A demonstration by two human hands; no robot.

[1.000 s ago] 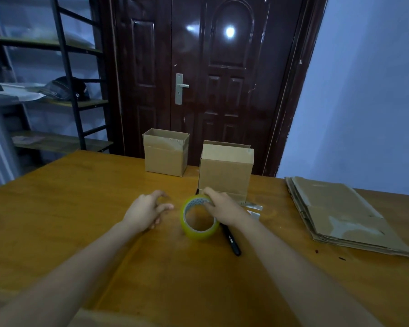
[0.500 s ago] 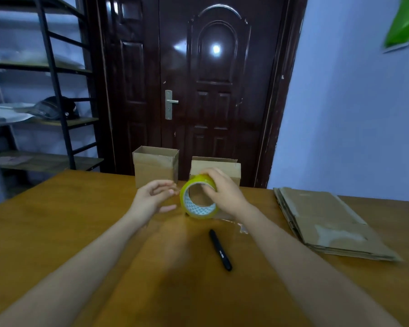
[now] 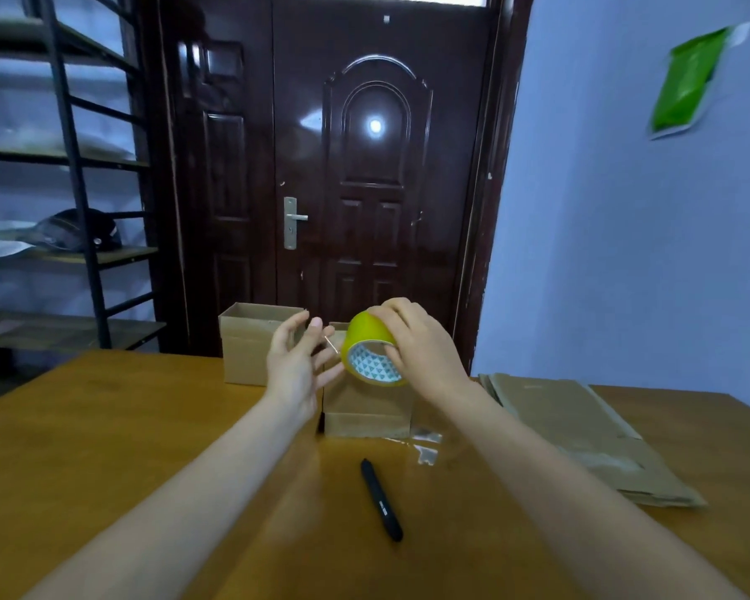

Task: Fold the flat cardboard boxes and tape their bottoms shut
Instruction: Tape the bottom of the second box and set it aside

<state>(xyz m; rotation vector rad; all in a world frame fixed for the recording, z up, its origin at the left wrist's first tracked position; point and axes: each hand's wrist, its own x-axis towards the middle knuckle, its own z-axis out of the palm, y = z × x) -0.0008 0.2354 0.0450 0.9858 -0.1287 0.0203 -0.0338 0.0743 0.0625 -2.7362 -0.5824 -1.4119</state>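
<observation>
Lifted off the table, the tape roll (image 3: 371, 355) sits gripped in right hand (image 3: 416, 344) fingers; left hand (image 3: 297, 361) fingers spread.

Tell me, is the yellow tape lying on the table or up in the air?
Up in the air. The right hand grips the yellow tape roll above the wooden table, in front of a folded box.

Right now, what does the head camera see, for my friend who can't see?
The right hand holds a yellow tape roll above a folded box; the open left hand reaches toward it.
</observation>
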